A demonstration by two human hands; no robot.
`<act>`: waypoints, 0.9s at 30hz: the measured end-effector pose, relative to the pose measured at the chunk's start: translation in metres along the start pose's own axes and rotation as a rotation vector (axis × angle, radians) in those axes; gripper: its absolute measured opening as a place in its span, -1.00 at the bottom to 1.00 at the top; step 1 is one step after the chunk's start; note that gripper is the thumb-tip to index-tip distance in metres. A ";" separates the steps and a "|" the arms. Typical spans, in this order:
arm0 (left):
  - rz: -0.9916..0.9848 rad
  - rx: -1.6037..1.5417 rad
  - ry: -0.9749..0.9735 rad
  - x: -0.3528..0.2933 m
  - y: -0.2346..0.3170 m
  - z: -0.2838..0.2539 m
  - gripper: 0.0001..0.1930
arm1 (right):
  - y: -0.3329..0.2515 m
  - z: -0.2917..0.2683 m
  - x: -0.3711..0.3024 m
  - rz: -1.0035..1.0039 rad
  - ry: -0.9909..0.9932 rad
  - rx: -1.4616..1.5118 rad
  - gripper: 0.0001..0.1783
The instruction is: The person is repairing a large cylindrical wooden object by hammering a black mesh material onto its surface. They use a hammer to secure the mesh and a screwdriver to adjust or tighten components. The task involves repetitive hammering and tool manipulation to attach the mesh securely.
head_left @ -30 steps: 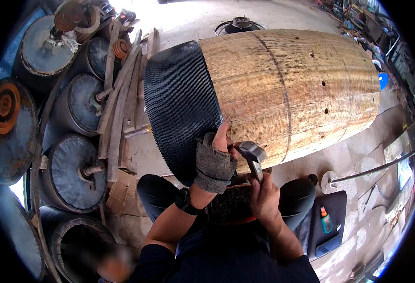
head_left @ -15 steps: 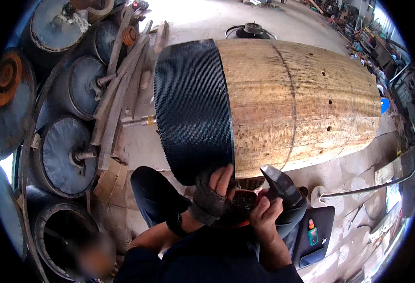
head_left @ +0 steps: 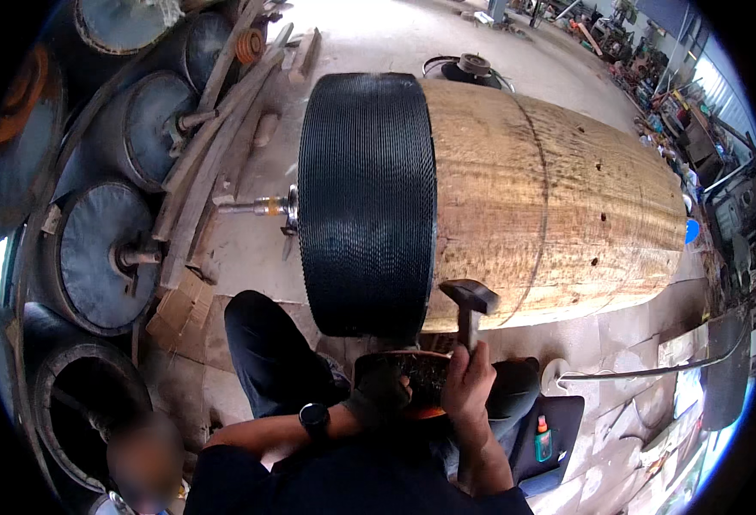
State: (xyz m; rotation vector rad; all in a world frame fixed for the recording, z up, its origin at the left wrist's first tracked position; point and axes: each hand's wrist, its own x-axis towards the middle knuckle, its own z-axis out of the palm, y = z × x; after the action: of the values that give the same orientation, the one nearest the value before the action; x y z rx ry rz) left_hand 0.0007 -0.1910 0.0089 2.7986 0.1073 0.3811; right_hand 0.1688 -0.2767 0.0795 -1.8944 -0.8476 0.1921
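A large wooden drum (head_left: 558, 189) lies crosswise before me. Its left end is covered by a black, finely ridged band (head_left: 367, 202). My right hand (head_left: 468, 386) is closed round the handle of a hammer (head_left: 470, 298), whose dark head is up in front of the drum's near side. In a dark fingerless glove, my left hand (head_left: 382, 393) dips into a container (head_left: 429, 378) of small dark pieces between my knees. Its visible fingers look curled, and what they hold, if anything, is hidden.
Dark drums with axles (head_left: 107, 257) stand at the left beside long wooden beams (head_left: 215, 172). An axle (head_left: 258, 206) sticks out of the drum's left end. A green bottle (head_left: 543, 442) rests on a dark pad at right. Another person's blurred head (head_left: 144, 463) shows at lower left.
My left hand has left the band's lower edge and come down into the container. The hammer is raised and turned, its head now nearer the band's edge. The whole view has shifted slightly.
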 end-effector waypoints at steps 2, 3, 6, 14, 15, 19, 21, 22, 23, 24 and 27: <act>0.001 -0.007 -0.002 -0.001 -0.001 0.009 -0.79 | -0.006 -0.008 -0.018 -0.077 0.124 0.150 -0.81; 0.007 -0.008 -0.007 -0.001 0.000 0.007 -0.79 | -0.007 -0.011 -0.024 -0.174 0.194 0.237 -0.79; 0.016 -0.003 -0.010 0.003 0.002 0.004 -0.80 | 0.005 -0.005 -0.014 -0.232 0.172 0.015 -0.76; 0.013 0.009 0.010 0.000 0.002 0.017 -0.81 | -0.016 -0.016 -0.021 -0.176 0.238 0.245 -0.78; 0.010 0.006 0.006 0.001 0.002 0.018 -0.81 | -0.011 -0.013 -0.016 -0.227 0.262 0.210 -0.75; -0.003 0.011 -0.008 0.000 0.004 0.021 -0.80 | 0.016 0.008 -0.002 -0.159 0.068 -0.321 -0.64; 0.021 0.034 0.002 0.000 0.001 0.015 -0.79 | 0.019 0.017 -0.004 -0.023 0.070 -0.094 -0.72; 0.027 0.020 0.009 -0.005 0.006 0.021 -0.79 | 0.022 0.010 -0.017 -0.009 0.100 -0.008 -0.73; 0.030 0.027 0.032 0.000 0.003 0.029 -0.79 | 0.022 0.005 -0.022 0.005 0.128 0.079 -0.73; 0.021 0.040 0.046 0.003 0.001 0.035 -0.78 | 0.007 0.006 -0.012 -0.291 0.289 -0.022 -0.64; -0.067 0.056 0.026 0.003 0.006 0.048 -0.77 | 0.030 0.013 -0.020 -0.246 0.273 0.317 -0.75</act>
State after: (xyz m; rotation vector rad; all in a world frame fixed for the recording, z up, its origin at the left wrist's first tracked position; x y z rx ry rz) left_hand 0.0169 -0.2109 -0.0322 2.8369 0.2201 0.4044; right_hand 0.1616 -0.2873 0.0432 -1.4665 -0.8014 -0.0793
